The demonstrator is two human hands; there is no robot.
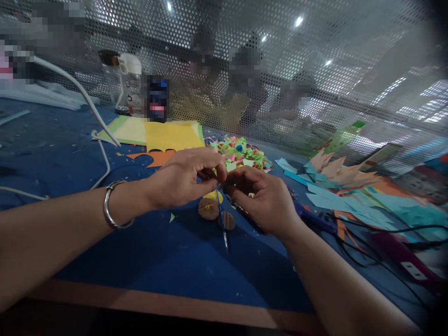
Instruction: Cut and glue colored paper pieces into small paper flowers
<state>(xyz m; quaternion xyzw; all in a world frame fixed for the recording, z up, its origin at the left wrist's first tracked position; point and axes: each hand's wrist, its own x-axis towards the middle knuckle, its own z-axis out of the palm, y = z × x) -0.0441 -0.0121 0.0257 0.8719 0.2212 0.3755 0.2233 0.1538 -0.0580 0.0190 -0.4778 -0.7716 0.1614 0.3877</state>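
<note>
My left hand (pixel 194 175), with a silver bangle on the wrist, is closed, its thumb and fingertips pinched near the middle of the view. Close beside it, my right hand (pixel 257 191) has its fingers curled with the tips together. Both sets of fingertips meet at something small, too hidden to make out. Below them a thin blue tool (pixel 221 217) with a clear, pointed end slants over the table. Two round brown discs, a larger one (pixel 207 209) with a yellow mark and a smaller striped one (pixel 228 220), lie under the fingertips beside a piece of yellow paper (pixel 214 196).
A heap of colourful paper scraps (pixel 245 154) lies behind the hands. Yellow sheets (pixel 175 135), two bottles (pixel 133 88) and a phone (pixel 157 99) are at the back left. On the right are folded peach papers (pixel 343 170), black cables and a purple power strip (pixel 402 254).
</note>
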